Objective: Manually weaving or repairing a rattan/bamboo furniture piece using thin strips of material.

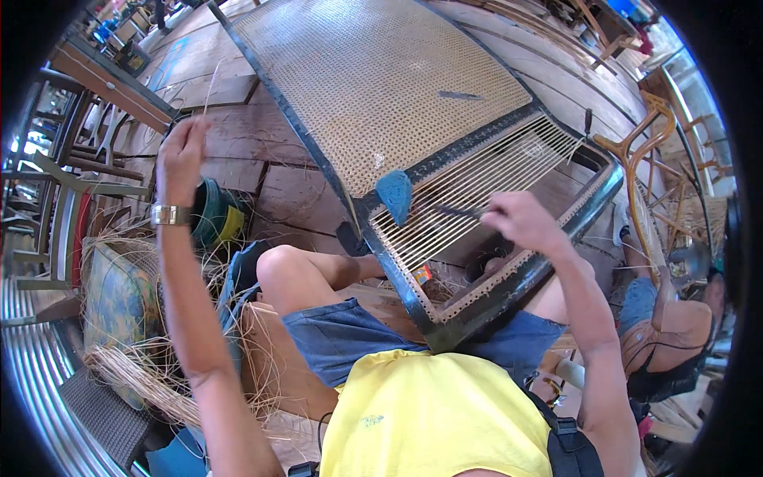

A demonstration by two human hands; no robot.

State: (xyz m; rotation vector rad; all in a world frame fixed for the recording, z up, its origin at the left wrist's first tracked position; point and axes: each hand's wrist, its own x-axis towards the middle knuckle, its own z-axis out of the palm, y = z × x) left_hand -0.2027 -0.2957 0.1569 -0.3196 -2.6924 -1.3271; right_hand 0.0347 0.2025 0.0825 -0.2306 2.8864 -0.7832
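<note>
A dark wooden frame [413, 298] leans across my lap and carries a finished woven cane panel [358, 87]. In its nearer opening, parallel cane strands [477, 187] run across without a full weave. My left hand [183, 155], raised at the left away from the frame, pinches a thin pale cane strand [213, 87]. Above the parallel strands, my right hand [520, 221] grips a thin dark tool [457, 211] that points left; its exact kind is unclear. A blue wedge-shaped pad [395, 196] rests at the opening's left corner.
A dark flat piece [459, 95] lies on the woven panel. Left of my knees stand a green bucket [213, 211] and a bundle of loose cane [147, 381]. Chair frames [87, 187] crowd the left. At right, another person's leg [664, 334] is near a curved wooden frame [636, 151].
</note>
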